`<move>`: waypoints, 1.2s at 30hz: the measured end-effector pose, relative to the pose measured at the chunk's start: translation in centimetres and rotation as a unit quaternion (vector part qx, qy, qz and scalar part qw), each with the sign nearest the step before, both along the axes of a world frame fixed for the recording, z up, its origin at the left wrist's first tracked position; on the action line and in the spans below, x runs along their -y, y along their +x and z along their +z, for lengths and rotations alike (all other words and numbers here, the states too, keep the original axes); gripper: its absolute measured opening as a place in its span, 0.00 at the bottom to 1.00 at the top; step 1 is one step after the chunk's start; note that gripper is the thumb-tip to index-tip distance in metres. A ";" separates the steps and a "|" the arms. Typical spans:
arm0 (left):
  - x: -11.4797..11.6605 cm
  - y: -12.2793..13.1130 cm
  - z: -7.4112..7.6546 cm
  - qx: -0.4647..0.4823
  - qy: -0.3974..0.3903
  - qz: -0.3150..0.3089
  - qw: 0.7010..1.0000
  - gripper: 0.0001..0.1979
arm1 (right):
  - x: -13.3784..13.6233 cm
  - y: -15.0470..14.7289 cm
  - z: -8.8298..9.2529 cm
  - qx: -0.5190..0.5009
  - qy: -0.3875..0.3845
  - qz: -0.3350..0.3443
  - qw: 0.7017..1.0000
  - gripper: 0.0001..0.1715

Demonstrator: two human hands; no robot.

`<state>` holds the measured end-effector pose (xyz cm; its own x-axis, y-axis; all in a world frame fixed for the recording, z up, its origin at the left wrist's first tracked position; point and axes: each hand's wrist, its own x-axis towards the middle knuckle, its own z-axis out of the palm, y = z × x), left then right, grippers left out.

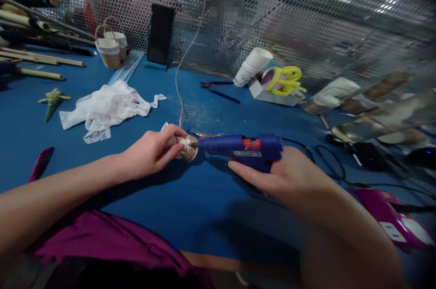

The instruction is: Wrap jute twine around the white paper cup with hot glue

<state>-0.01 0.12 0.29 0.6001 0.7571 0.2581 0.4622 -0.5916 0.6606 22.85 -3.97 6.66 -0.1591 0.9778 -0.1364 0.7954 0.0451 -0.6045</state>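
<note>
My left hand [158, 150] is closed around a small paper cup [188, 153] tipped on its side, with brown wrapping at one end. A thin cord [177, 85] runs up from the cup toward the top of the view. In my right hand [272, 175] is a blue hot glue gun [235, 148], its nozzle pointing left and meeting the cup's side, though I cannot tell whether it touches. Behind the gun, partly hidden, lies a metal-tipped tool [199, 134]. Bunched white lace [109, 103] rests left of the cup.
Blue-handled pliers [223, 93], stacked white paper cups [254, 66] and a small box [272, 94] with yellow ties stand behind. Two handled cup baskets [109, 53] and a propped phone [161, 35] are at back left. A black cable [337, 166] and magenta power strip [391, 221] lie right.
</note>
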 end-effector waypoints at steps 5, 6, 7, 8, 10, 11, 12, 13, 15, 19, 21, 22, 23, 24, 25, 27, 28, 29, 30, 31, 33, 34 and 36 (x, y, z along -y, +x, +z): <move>0.0 0.0 0.1 0.003 -0.008 0.006 1.000 0.12 | 0.1 -0.1 0.0 -0.004 0.010 0.002 1.000 0.11; 0.0 0.0 0.2 0.004 -0.008 0.007 1.000 0.12 | 0.1 -0.1 0.0 -0.002 0.015 0.006 1.000 0.11; 0.0 0.0 0.2 0.005 -0.008 0.007 1.000 0.12 | 0.1 -0.2 0.0 -0.003 0.018 0.010 1.000 0.10; 0.0 0.1 0.2 0.006 -0.007 0.007 1.000 0.12 | 0.1 -0.2 0.0 -0.005 0.016 0.011 1.000 0.10; 0.0 0.1 0.2 0.006 -0.007 0.006 1.000 0.12 | 0.1 -0.2 0.1 -0.010 -0.001 0.005 1.000 0.10; 0.0 0.1 0.2 0.006 -0.007 0.005 1.000 0.12 | 0.2 -0.2 0.1 -0.009 -0.009 0.001 1.000 0.10; 0.0 0.1 0.2 0.007 -0.007 0.004 1.000 0.12 | 0.2 -0.2 0.2 -0.008 -0.015 -0.001 1.000 0.10; 0.0 0.1 0.2 0.006 -0.007 0.005 1.000 0.12 | 0.2 -0.2 0.2 -0.008 -0.020 -0.002 1.000 0.10; -0.1 0.1 0.1 0.004 -0.007 0.006 1.000 0.12 | 0.2 -0.2 0.3 -0.013 -0.026 -0.001 1.000 0.11; -0.1 0.0 -0.1 0.001 0.008 0.001 1.000 0.12 | 0.0 -0.2 0.3 -0.007 -0.025 -0.014 1.000 0.14; -0.1 0.0 -0.1 -0.001 0.020 -0.003 1.000 0.12 | -0.2 -0.2 0.3 -0.002 -0.018 -0.016 1.000 0.15; -0.1 0.0 -0.1 -0.004 0.023 -0.003 1.000 0.12 | -0.3 -0.2 0.3 -0.001 -0.013 -0.015 1.000 0.16; -0.1 0.0 -0.1 -0.007 0.024 -0.002 1.000 0.12 | -0.3 -0.3 0.3 -0.002 -0.008 -0.011 1.000 0.16; -0.1 0.0 0.0 -0.011 0.022 -0.002 1.000 0.12 | -0.4 -0.3 0.4 -0.003 -0.003 -0.006 1.000 0.16; -0.1 0.1 0.1 -0.014 0.019 -0.004 1.000 0.12 | -0.5 -0.3 0.4 -0.005 0.000 -0.002 1.000 0.16; -0.1 0.1 0.2 -0.020 0.011 -0.009 1.000 0.11 | -0.6 -0.2 0.5 -0.007 0.002 0.004 1.000 0.15; -0.1 0.1 0.2 -0.021 0.008 -0.012 1.000 0.11 | -0.6 -0.2 0.5 -0.008 0.004 0.007 1.000 0.15; -0.1 0.1 0.3 -0.021 0.006 -0.015 1.000 0.11 | -0.6 -0.1 0.5 -0.010 0.006 0.008 1.000 0.14; -0.1 0.1 0.3 -0.019 0.005 -0.017 1.000 0.11 | -0.7 -0.1 0.5 -0.010 0.009 0.010 1.000 0.15; -0.1 0.1 0.3 -0.019 0.005 -0.020 1.000 0.11 | -0.7 -0.1 0.5 -0.011 0.013 0.012 1.000 0.16; -0.1 0.1 0.3 -0.019 0.009 -0.024 0.999 0.11 | -0.8 -0.1 0.5 -0.011 0.011 0.013 1.000 0.18; -0.1 0.1 0.3 -0.021 0.013 -0.027 0.999 0.11 | -0.8 -0.1 0.4 -0.012 0.007 0.012 1.000 0.19; -0.1 0.0 0.2 -0.024 0.023 -0.029 0.999 0.11 | -1.0 -0.1 0.4 -0.014 0.000 0.009 1.000 0.20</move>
